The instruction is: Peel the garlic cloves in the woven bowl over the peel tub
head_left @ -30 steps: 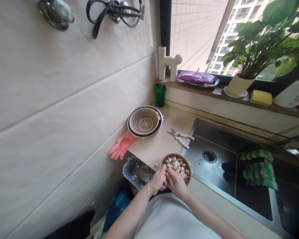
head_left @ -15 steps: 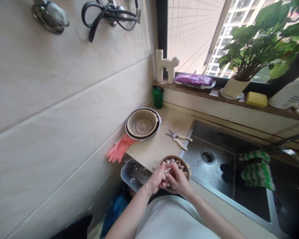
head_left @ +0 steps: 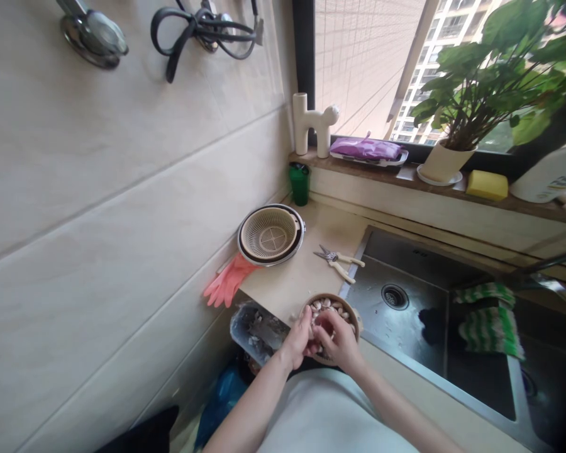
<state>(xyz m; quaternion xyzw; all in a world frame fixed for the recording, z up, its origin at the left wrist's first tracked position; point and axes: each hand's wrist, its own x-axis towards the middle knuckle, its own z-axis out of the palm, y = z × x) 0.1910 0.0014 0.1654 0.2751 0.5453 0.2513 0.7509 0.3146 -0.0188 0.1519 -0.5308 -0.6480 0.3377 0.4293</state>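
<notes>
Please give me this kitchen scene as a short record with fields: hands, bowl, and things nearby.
left hand: fingers bent, at near rim of the bowl, pinching something small; unclear what
right hand: over the bowl, fingertips meeting the left hand
bowl: round brown bowl of garlic cloves, on counter edge beside steel sink
behind bowl: scissors with cream handles, beige round colander, pink rubber gloves

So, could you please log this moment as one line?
left hand: on garlic clove | right hand: on same clove | over bowl of garlic | scissors: idle on counter
</notes>
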